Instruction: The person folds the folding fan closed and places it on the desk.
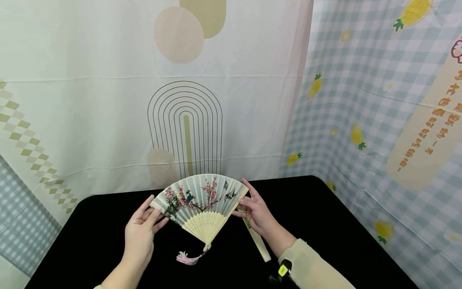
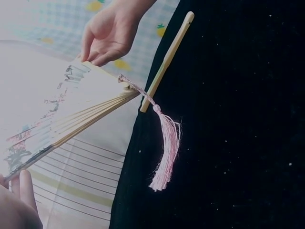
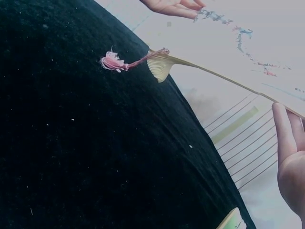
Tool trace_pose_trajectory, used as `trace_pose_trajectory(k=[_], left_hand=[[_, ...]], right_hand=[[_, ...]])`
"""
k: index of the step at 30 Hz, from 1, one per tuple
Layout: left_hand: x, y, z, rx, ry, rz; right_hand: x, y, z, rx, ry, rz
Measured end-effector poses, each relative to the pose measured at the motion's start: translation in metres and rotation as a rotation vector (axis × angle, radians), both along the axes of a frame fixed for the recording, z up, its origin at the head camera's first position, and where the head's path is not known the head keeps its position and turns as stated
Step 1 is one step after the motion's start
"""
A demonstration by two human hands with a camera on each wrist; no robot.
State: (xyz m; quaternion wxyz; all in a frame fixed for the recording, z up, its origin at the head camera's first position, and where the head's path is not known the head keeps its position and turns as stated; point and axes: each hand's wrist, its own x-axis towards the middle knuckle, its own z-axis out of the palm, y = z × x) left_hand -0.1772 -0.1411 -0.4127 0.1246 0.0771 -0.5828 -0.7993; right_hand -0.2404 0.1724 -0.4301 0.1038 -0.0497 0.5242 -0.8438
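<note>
A folding fan (image 1: 202,196) is spread wide between both hands, its white leaf painted with pink blossoms, a dark bird and swallows. Pale ribs gather at the bottom pivot, where a pink tassel (image 2: 167,148) hangs. The left hand (image 1: 140,233) pinches the leaf's left edge between thumb and fingers. On the other side, the right hand (image 1: 258,212) pinches the right edge, thumb in front and fingers behind. Beneath the right hand lies a second, folded fan (image 1: 259,243) with pale sticks and a bit of green, its upper end partly hidden by the hand.
The black-covered table (image 1: 108,237) reaches back to a white patterned curtain (image 1: 108,120). A blue checked curtain (image 1: 339,132) with pineapples hangs along the right side. The right sleeve (image 1: 314,265) carries a small device with a yellow label (image 1: 283,270).
</note>
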Motion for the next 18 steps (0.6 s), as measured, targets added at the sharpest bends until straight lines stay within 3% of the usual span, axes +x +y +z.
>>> trace_pose_trajectory(k=[18], left_hand=[[-0.0040,0.0019,0.0005,-0.085,0.054,-0.074]], right_hand=[[0.0006,-0.0020,0.0004,0.026,0.024,0.062]])
